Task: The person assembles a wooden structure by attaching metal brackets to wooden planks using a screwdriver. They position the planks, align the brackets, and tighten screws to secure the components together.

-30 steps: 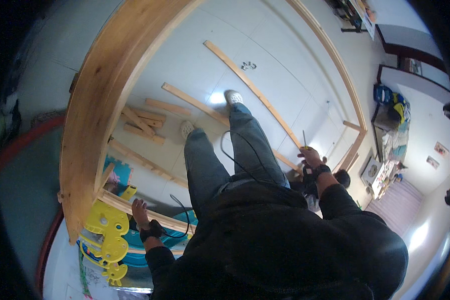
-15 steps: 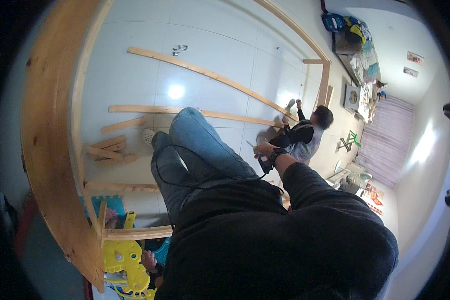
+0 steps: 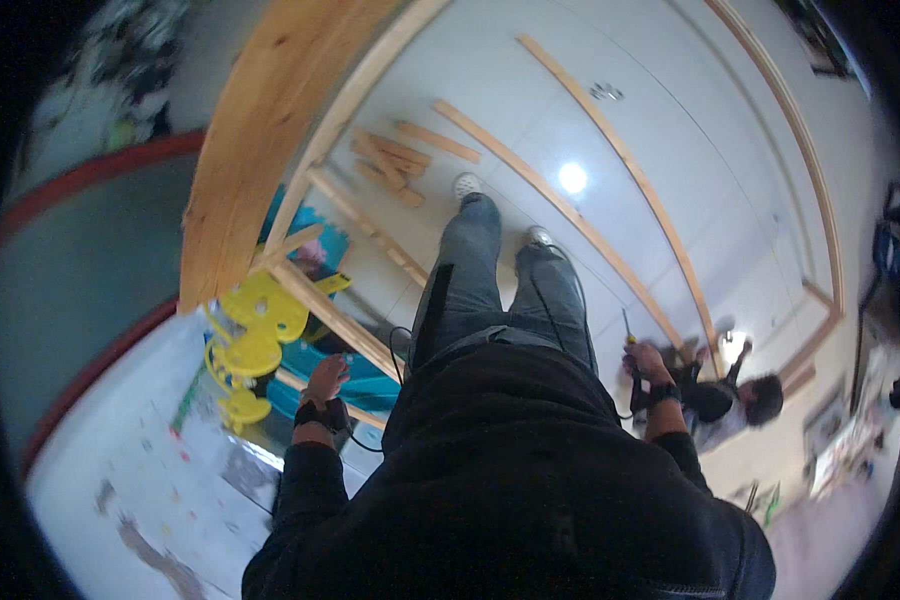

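My right hand [image 3: 650,362] is wrapped round a screwdriver [image 3: 630,338] with a yellow handle, its thin shaft pointing away from me. My left hand [image 3: 327,380] hangs out to the left with fingers loosely apart and nothing visible in it. It is nearest to a wooden rail [image 3: 340,322] and a yellow plastic toy structure [image 3: 260,318]. Past my right hand, another person [image 3: 722,405] is low on the floor by the near ends of two long wooden slats [image 3: 560,205] [image 3: 625,150]. Dark straps and cables run along both wrists.
A large wooden frame surrounds me, with a wide board [image 3: 270,120] on the left and a long rail [image 3: 805,140] on the right. Short wood pieces [image 3: 395,160] lie piled near my feet. Small metal parts [image 3: 606,92] lie on the pale floor. A cable loops past my legs.
My view has swung leftward and I stand more upright. My left hand has come out fully into view. The screwdriver remains in my right hand, and the other person appears farther right.
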`<move>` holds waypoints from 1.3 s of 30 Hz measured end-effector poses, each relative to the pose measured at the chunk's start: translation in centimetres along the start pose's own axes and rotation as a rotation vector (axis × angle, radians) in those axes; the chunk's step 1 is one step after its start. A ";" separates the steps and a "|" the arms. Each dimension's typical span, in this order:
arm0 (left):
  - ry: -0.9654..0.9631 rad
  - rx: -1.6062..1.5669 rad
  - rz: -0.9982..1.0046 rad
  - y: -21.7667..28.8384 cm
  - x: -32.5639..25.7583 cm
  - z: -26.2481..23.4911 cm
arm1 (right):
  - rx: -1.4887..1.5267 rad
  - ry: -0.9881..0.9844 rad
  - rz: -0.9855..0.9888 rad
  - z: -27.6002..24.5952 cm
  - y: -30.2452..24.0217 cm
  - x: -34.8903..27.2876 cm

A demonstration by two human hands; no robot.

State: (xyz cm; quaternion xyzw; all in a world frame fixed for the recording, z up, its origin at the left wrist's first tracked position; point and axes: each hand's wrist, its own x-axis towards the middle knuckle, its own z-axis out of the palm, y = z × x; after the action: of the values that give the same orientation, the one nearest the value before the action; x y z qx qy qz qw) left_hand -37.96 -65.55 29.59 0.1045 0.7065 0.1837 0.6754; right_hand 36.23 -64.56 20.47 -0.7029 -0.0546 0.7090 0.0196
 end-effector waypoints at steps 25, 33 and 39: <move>0.120 1.214 -0.336 8.2 -10.5 14.0 | 0.362 -0.202 0.092 6.1 6.3 1.7; -0.170 1.347 -0.022 3.9 -13.1 12.7 | -0.080 -0.205 -0.062 15.8 0.5 -4.6; -0.379 1.201 -0.024 4.1 -10.1 3.6 | -0.043 -0.552 0.104 21.1 -2.7 -11.6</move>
State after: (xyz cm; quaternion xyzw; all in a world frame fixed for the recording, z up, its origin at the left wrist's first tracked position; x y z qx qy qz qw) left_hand -34.12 -65.36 40.37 0.4881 0.5557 -0.2744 0.6145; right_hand 15.19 -64.12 32.44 -0.4852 -0.0368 0.8723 -0.0472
